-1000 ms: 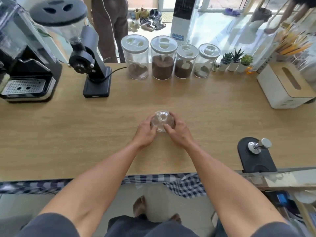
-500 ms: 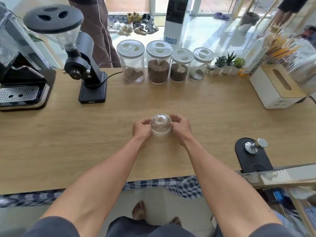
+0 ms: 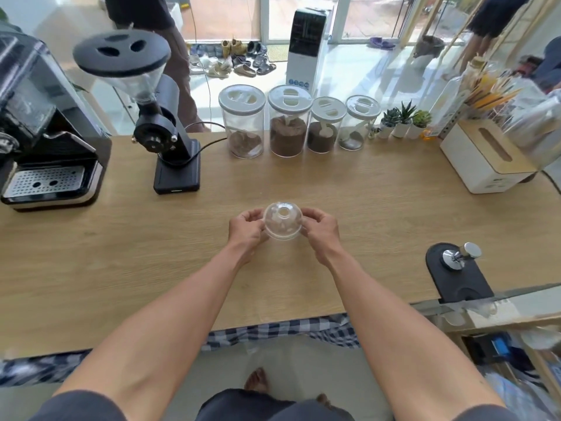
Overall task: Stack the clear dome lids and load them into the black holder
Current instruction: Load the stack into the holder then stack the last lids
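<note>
Dome lids: the clear dome lids (image 3: pixel 283 220) sit at the centre of the view, dome up, with the round sip hole facing the camera; I cannot tell how many are nested, nor whether the rim touches the bench (image 3: pixel 91 268) or is just above it.
Left hand: the left hand (image 3: pixel 246 230) is at 9 o'clock of the lids, its fingers (image 3: pixel 254 214) curled round the rim and pinching it.
Right hand: the right hand (image 3: pixel 321 230) is at 3 o'clock of the lids, fingers curled on the opposite rim, also gripping.
Key relation: the lids lie directly between the 2 hands, equally near to both; the stack's axis runs upright through the hole, so the grip is across the width.
Black holder: none is plainly visible; the black mat (image 3: pixel 458 276) with a metal tamper (image 3: pixel 461 255) at 4 o'clock is not clearly it.
Judgement: the stack looks squared up, and loading will likely need the lids carried sideways with the axis kept upright.
Risk: thin clear plastic may flex or slip apart if squeezed unevenly.
</note>
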The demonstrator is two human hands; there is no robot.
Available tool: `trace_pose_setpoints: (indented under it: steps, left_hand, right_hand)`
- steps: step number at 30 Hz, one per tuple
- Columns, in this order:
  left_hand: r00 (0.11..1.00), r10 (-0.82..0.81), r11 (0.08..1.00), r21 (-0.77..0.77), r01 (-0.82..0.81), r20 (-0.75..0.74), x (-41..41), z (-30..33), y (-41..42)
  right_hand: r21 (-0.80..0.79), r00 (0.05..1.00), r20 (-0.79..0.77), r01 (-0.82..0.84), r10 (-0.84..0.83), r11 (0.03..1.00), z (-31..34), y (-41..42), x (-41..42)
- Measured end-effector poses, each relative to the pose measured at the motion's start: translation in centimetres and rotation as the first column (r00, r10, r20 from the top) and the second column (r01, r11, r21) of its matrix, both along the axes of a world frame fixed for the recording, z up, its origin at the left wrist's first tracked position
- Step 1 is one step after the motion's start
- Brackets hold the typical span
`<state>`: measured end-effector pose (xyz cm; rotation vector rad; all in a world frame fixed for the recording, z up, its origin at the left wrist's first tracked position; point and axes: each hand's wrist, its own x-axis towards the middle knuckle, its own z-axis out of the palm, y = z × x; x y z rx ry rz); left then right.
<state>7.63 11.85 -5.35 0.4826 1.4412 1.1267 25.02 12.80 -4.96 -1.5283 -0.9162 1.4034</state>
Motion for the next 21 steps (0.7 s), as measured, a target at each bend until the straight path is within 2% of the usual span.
trace_pose_setpoints:
  steps: [6,14,21]
  left_hand:
    - [0.999,0.014,0.998,0.057,-0.011,-0.047,-4.2,1.6,-2.7]
    - [0.951,0.253,0.965,0.111,-0.236,-0.179,-11.8,4.8,-9.0]
    - [0.858,0.461,0.886,0.167,-0.432,-0.227,-18.8,7.4,-16.6]
  right_hand:
    - [0.107,0.989,0.061,-0.142,0.136,0.984,1.4,-1.7,-4.0]
    - [0.160,0.924,0.057,-0.383,0.379,0.910,3.6,-4.0,-12.1]
    - [0.230,0.825,0.123,-0.564,0.552,0.793,5.6,-7.6,-20.8]
